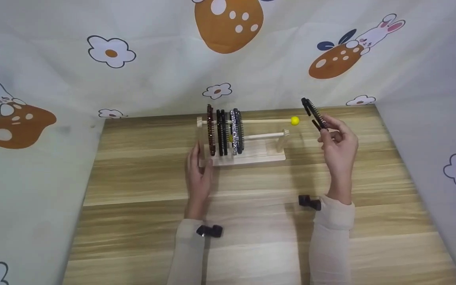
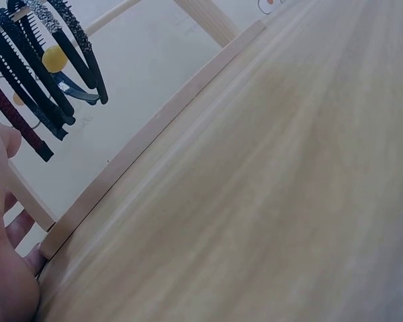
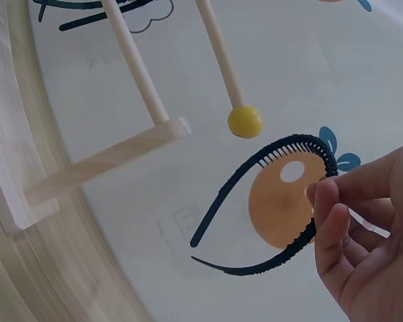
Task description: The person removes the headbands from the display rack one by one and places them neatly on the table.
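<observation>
My right hand pinches a black toothed headband at the middle of its arch, with its two tips pointing towards the rack. The headband is in the air, just right of the yellow ball that ends the upper rod. A pale wooden headband rack stands on the table, its left end gripped by my left hand. Several headbands hang near that end: a dark red one, black ones, a silver glittery one and a dark grey one.
The lower rod ends at a short upright on the rack's right side. Behind the wood-grain table hangs a printed cloth, which also closes in both sides. A black wrist camera sits on each sleeve.
</observation>
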